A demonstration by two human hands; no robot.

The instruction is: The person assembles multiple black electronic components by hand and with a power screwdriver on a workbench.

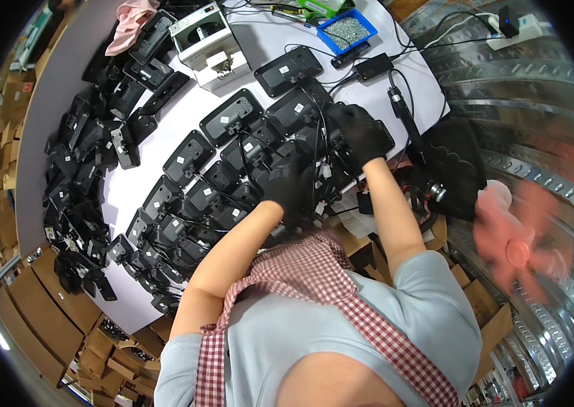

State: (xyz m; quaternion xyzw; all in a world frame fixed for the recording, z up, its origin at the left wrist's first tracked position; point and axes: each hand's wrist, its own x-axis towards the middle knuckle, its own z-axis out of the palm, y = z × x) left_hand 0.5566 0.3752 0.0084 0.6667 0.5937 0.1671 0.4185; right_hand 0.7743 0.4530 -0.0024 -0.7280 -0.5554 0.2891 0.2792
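Where black housings (231,118) crowd, 2 gloved hands (285,186) (357,132) apparently touch.

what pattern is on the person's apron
Dark red and white checks; the apron shows best in the head view, the only one here.

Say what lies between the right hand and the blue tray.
Head view: a black adapter, a black block and cables lie between the right hand and the tray.

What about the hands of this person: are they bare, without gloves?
No, dark gloves cover both the left hand and the right hand.
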